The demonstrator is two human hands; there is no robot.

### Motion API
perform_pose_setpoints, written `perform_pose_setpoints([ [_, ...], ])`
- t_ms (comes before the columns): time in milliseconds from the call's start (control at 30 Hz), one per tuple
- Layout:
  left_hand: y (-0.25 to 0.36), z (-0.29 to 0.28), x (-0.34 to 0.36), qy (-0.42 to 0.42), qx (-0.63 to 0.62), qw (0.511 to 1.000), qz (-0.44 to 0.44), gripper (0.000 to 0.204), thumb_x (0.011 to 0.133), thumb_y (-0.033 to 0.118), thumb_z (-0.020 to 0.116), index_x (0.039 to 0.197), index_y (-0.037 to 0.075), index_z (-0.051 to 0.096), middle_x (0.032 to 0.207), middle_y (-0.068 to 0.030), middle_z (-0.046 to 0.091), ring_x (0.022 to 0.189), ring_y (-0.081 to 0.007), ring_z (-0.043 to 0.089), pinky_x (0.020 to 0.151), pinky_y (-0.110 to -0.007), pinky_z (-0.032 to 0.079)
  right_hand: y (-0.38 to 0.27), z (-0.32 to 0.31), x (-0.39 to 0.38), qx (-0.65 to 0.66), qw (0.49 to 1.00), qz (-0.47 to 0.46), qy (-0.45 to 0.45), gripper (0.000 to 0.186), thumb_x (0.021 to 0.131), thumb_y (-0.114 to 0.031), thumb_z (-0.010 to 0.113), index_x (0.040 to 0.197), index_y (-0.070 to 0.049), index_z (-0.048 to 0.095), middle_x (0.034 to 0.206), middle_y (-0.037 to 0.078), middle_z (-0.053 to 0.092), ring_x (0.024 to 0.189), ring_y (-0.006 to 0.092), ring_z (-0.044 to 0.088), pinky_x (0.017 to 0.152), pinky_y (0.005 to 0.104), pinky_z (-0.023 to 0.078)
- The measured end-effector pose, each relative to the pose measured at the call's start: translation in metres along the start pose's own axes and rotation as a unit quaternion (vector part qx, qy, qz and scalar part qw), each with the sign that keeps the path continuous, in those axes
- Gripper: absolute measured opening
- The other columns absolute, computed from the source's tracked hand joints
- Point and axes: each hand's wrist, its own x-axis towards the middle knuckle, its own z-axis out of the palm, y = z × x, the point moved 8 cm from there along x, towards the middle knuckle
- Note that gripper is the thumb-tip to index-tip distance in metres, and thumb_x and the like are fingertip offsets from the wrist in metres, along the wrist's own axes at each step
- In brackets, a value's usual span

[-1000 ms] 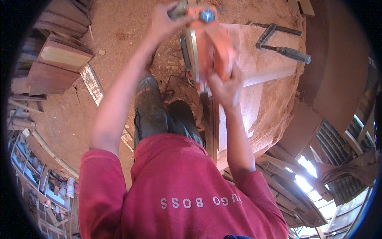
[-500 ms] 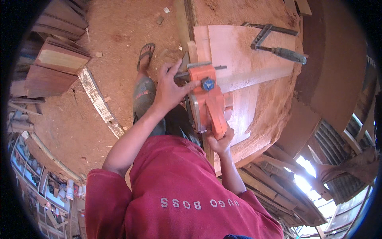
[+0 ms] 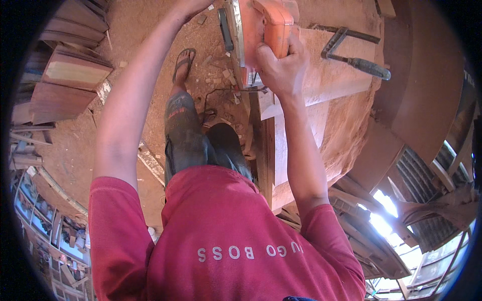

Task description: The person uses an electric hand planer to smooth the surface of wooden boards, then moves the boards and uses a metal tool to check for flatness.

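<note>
An orange power planer (image 3: 276,32) is at the top centre over the work edge of a pale board (image 3: 336,90) lying on a sawdust-covered bench (image 3: 351,140). My right hand (image 3: 278,70) is closed round the planer's rear handle. At the top edge, left of the planer, my left hand (image 3: 193,7) is mostly cut off, so its fingers and any hold are unclear. A metal clamp (image 3: 361,66) with a dark handle sits on the board to the right. A dark cord (image 3: 213,92) runs below the planer.
My sandalled foot (image 3: 183,65) is on the sawdust-strewn floor (image 3: 135,40), left of the bench. Stacked boards (image 3: 65,85) stand at the left, a long strip (image 3: 150,160) lies nearby, and wooden sheets (image 3: 422,85) and offcuts fill the right.
Over the last second the planer came back toward my body, then moved forward again along the edge. Both hands went with it; my left hand is now at the top border.
</note>
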Motion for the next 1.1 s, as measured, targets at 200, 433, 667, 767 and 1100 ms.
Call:
perform_pose_setpoints([
  [200,-0.019,0.049,-0.111,-0.065,0.041,0.997,-0.005,0.068,0.074,0.04,0.085,0.122,-0.003,0.064,0.105,-0.0175,0.071,0.092,-0.0176,0.066,0.082,-0.033,0.053,0.031,-0.033,-0.111,-0.054,0.998,0.013,-0.023,0.033,0.07,-0.012,0.068,0.1,0.0,0.067,0.081,0.016,0.069,0.07,0.0251,0.067,0.066,0.0362,0.054],
  [433,0.001,0.094,-0.295,-0.035,0.099,0.99,-0.098,0.085,0.07,0.043,0.087,0.133,-0.005,0.056,0.119,-0.0177,0.053,0.115,-0.0323,0.053,0.102,-0.04,0.042,0.073,-0.082,-0.289,-0.034,0.987,0.152,-0.043,0.029,0.066,-0.01,0.069,0.093,0.001,0.067,0.074,0.011,0.066,0.067,0.0166,0.065,0.063,0.0323,0.052],
  [667,-0.002,0.077,-0.237,-0.04,0.113,0.989,-0.083,0.094,0.068,0.05,0.087,0.134,-0.008,0.053,0.113,-0.0188,0.053,0.111,-0.0328,0.053,0.1,-0.04,0.043,0.054,-0.065,-0.227,-0.038,0.992,0.119,-0.024,0.028,0.065,-0.01,0.069,0.091,0.0,0.065,0.072,0.012,0.064,0.063,0.0185,0.064,0.06,0.0327,0.051],
  [767,0.003,0.057,-0.18,-0.045,0.13,0.986,-0.09,0.091,0.069,0.05,0.086,0.133,-0.007,0.055,0.116,-0.0211,0.055,0.112,-0.0331,0.055,0.098,-0.04,0.044,0.048,-0.05,-0.175,-0.043,0.996,0.077,-0.03,0.031,0.064,-0.01,0.069,0.094,0.0,0.065,0.074,0.015,0.064,0.063,0.0226,0.065,0.06,0.0353,0.052],
  [1100,0.011,0.008,-0.019,-0.034,-0.011,0.999,-0.01,0.034,0.081,0.029,0.082,0.094,-0.001,0.071,0.084,-0.0026,0.07,0.076,-0.0087,0.061,0.069,-0.029,0.051,0.011,-0.005,-0.018,0.008,0.999,0.029,0.009,0.025,0.068,-0.015,0.068,0.087,0.001,0.065,0.074,0.017,0.065,0.064,0.0221,0.064,0.062,0.0372,0.052],
])
